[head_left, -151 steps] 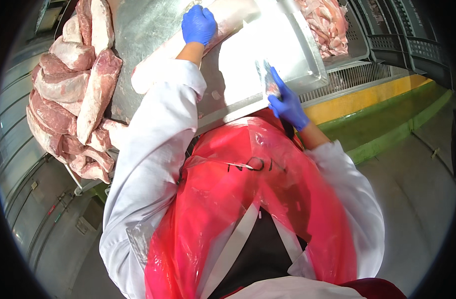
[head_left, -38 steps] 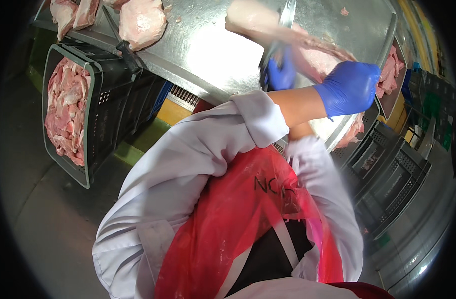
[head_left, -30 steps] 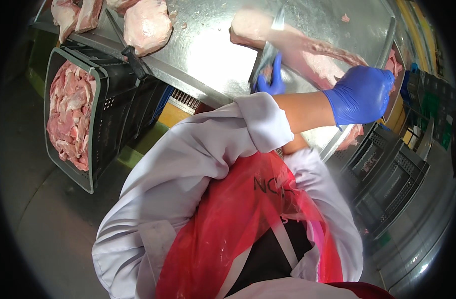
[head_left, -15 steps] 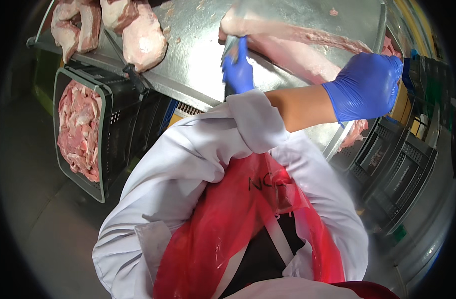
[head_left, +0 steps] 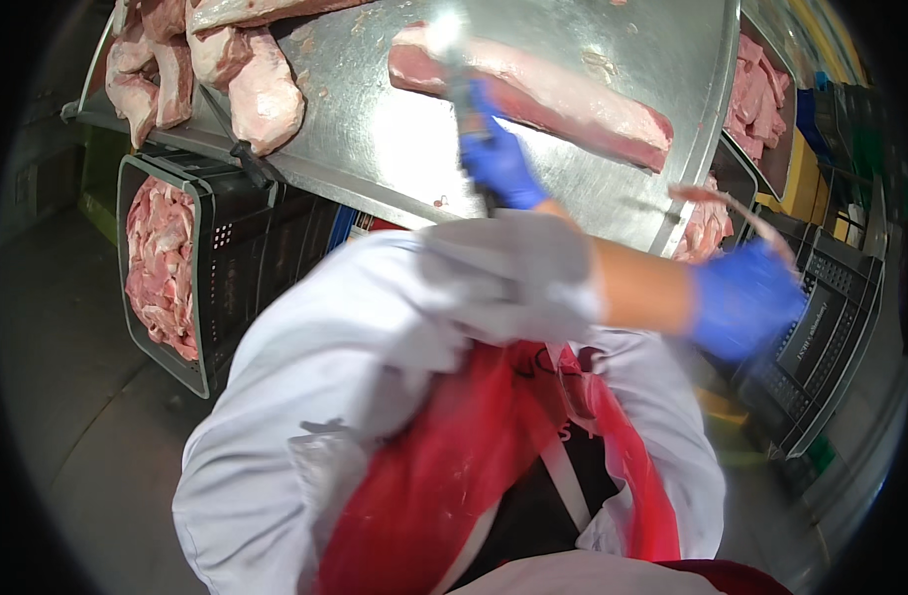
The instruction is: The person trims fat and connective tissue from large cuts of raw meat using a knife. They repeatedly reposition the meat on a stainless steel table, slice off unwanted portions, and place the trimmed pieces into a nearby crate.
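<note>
My left arm crosses over to the right, where my blurred left hand [head_left: 746, 302], in a blue glove, is closed on a long, thin strip of meat trim [head_left: 737, 206] beyond the table edge. In the middle, my right hand [head_left: 502, 164], also gloved in blue, grips a knife [head_left: 462, 94] that points away from me and is smeared by motion. Its blade passes over the left part of a long pale piece of boneless loin [head_left: 573, 94], lying on the metal table [head_left: 360, 129]. Whether the blade touches the meat I cannot tell.
Several large meat cuts [head_left: 266, 99] lie at the table's far left, beside a second, black-handled knife [head_left: 251, 164] at the edge. A dark crate [head_left: 208, 288] of trimmings stands below. To the right are a container of meat pieces [head_left: 756, 99], more meat [head_left: 707, 223] and black crates [head_left: 821, 327].
The strip has come away from the loin and moved with my left hand past the table's right edge, toward me. My right hand still holds the knife. The view has shifted slightly.
</note>
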`<state>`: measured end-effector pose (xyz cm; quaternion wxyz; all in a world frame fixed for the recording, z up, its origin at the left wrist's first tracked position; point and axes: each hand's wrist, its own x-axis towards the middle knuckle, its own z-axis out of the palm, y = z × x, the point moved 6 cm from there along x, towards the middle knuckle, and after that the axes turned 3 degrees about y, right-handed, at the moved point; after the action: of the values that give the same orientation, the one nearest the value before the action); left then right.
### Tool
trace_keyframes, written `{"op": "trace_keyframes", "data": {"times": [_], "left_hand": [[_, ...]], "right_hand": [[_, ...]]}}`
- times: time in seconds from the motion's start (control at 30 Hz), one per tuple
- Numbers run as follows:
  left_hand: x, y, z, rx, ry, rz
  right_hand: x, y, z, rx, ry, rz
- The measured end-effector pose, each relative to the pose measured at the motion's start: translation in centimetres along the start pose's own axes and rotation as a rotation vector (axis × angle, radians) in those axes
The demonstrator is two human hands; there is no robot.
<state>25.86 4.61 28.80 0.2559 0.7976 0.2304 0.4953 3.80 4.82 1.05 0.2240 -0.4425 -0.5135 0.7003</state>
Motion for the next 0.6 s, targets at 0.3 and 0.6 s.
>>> {"op": "trace_keyframes", "data": {"times": [0.3, 0.6], "left_hand": [[-34.9, -26.4, -10.5, -0.339, 1.366, -1.235], [-29.4, -28.4, -8.1, -0.721, 1.297, -1.361]], "right_hand": [[0.9, -7.0, -22.1, -0.441, 0.338, -0.147], [3.7, -3.8, -23.6, -0.49, 0.204, -0.334]]}}
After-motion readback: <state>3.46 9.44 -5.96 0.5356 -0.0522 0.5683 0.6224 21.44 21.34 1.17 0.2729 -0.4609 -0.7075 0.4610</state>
